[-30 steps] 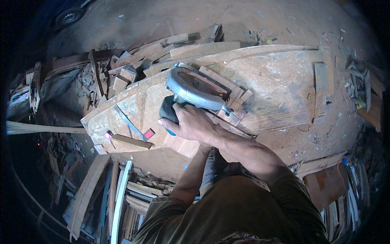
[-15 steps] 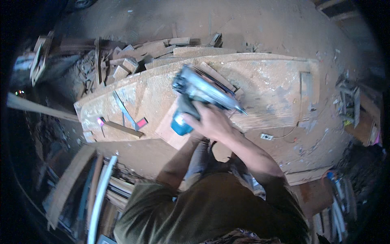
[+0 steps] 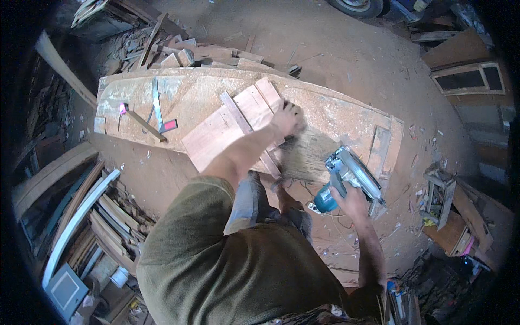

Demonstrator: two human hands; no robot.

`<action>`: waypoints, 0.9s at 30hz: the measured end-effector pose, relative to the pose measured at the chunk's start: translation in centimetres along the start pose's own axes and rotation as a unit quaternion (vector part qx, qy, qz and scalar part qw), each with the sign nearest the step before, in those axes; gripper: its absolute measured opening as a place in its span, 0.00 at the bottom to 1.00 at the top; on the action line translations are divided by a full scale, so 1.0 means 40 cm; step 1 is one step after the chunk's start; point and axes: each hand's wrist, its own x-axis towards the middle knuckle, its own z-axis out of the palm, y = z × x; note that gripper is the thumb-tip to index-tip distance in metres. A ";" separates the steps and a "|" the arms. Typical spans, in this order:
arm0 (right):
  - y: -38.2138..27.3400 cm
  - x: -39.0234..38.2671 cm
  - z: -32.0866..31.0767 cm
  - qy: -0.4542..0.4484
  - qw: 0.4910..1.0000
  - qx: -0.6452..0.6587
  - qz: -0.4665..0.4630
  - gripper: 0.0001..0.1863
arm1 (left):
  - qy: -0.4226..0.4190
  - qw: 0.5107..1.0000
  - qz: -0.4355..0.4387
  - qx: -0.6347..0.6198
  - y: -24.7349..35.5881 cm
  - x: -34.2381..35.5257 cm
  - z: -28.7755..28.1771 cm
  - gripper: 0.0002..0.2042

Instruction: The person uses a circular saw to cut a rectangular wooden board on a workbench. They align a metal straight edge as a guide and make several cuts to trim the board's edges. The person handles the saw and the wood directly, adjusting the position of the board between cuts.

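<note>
My right hand grips the handle of a teal-and-silver circular saw, held over the right near edge of the workbench. My left hand is stretched across to the right end of a pale reddish board. Its fingers are smeared by motion, so I cannot make out whether it holds anything. A narrow wooden strip lies crosswise over the board, with another short piece beside it near my left hand. Part of the board is hidden under my left forearm.
On the bench's left lie a try square with a red-patched handle and a wooden stick with a pink end. Scrap wood is heaped behind the bench. Long strips are stacked at lower left. A wooden frame stands at right.
The circular saw has moved from above the board to the right, now in my right hand. My left hand has come forward to the board's right end. The view has shifted.
</note>
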 end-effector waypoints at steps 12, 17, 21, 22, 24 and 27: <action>0.079 0.041 0.000 0.027 0.996 0.072 -0.036 0.31 | 0.018 0.970 0.240 -0.029 -0.230 0.010 -0.110 0.21; 0.057 0.041 0.000 0.017 0.996 0.082 -0.004 0.30 | 0.029 0.962 0.258 0.086 -0.307 -0.042 -0.145 0.13; 0.036 0.037 0.013 0.013 0.997 0.076 -0.006 0.30 | 0.112 0.984 0.035 0.137 -0.470 -0.087 -0.266 0.17; 0.035 0.040 0.025 0.033 0.996 0.077 -0.021 0.31 | 0.130 0.977 -0.058 0.160 -0.512 -0.111 -0.292 0.20; 0.013 0.041 0.022 0.030 0.993 0.111 -0.016 0.31 | 0.226 0.943 -0.187 0.160 -0.568 -0.160 -0.322 0.29; 0.034 0.035 0.030 0.044 0.993 0.110 0.008 0.32 | 0.243 0.941 -0.222 0.078 -0.543 -0.203 -0.318 0.32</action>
